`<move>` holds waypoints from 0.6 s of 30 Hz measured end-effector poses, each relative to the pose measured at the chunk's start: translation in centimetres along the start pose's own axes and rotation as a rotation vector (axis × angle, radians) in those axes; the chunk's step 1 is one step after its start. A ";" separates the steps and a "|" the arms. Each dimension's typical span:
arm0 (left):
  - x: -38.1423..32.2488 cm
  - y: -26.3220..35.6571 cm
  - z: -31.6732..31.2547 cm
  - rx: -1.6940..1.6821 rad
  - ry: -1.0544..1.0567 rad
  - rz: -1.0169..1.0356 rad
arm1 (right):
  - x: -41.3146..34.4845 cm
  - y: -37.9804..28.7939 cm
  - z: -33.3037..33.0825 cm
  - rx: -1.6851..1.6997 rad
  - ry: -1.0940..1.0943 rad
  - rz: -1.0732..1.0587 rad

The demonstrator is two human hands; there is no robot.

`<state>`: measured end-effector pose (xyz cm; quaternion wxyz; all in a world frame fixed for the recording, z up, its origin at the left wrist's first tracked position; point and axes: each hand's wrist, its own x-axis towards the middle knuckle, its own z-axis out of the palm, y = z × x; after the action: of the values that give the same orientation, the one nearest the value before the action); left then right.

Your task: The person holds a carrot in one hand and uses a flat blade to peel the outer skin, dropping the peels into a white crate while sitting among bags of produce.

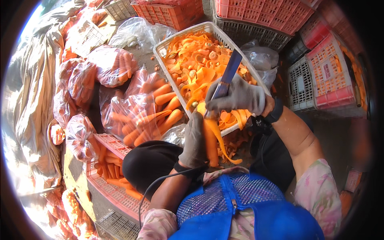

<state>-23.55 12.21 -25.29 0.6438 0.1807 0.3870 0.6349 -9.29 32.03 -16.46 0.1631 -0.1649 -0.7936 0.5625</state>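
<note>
My gloved left hand (194,139) holds a large carrot (211,144) upright in the picture, just below the near edge of a white plastic crate (169,70). In my gloved right hand (231,94) is a peeler or knife with a blue part (231,66) sticking up past the fingers; its working end lies against the upper part of the carrot. A long strip of peel (221,141) hangs from the carrot, curling at its lower end. Carrot peelings and cut ends (201,60) fill the crate. My fingers partly hide the tool's working end.
Left of the crate, an open clear bag (132,114) holds carrots, with more carrots (169,118) at its mouth. Tied bags of carrots (112,64) lie further left. A pink crate (120,196) with carrots stands at lower left. Stacked crates (264,13) stand at the back and right.
</note>
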 end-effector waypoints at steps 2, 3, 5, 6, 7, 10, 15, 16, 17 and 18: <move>-0.7 1.0 2.2 0.317 0.080 0.086 | 2.0 2.0 -4.2 -0.159 0.368 0.015; -0.9 0.7 2.1 0.316 0.079 0.126 | 2.3 2.0 -4.6 -0.159 0.414 0.042; -0.7 0.9 1.2 0.145 0.087 0.090 | 1.6 1.8 -4.9 -0.088 0.442 0.103; -0.3 1.5 0.7 -0.046 0.118 0.008 | 1.0 0.4 -4.4 -0.021 0.402 0.141; -0.1 1.6 0.6 -0.138 0.134 -0.031 | 0.1 -0.6 -3.9 0.027 0.371 0.170; 1.0 1.0 -0.5 -0.240 0.187 -0.069 | -3.2 -2.6 0.6 0.291 0.081 0.336; 0.8 1.8 1.8 -0.422 0.067 -0.162 | -5.0 -2.4 5.0 0.271 -0.438 0.134; 0.8 1.7 1.8 -0.395 0.059 -0.132 | -4.5 -2.2 5.2 0.270 -0.435 0.133; 0.9 1.7 1.9 -0.366 0.050 -0.102 | -3.7 -2.0 5.1 0.228 -0.430 0.105; 0.6 2.3 2.8 -0.287 0.078 -0.117 | -3.0 -1.5 4.5 0.187 -0.422 0.085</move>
<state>-23.12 13.80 -22.01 0.6833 0.0393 0.3268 0.6517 -8.71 26.41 -16.69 -0.0154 -0.0611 -0.7470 0.6619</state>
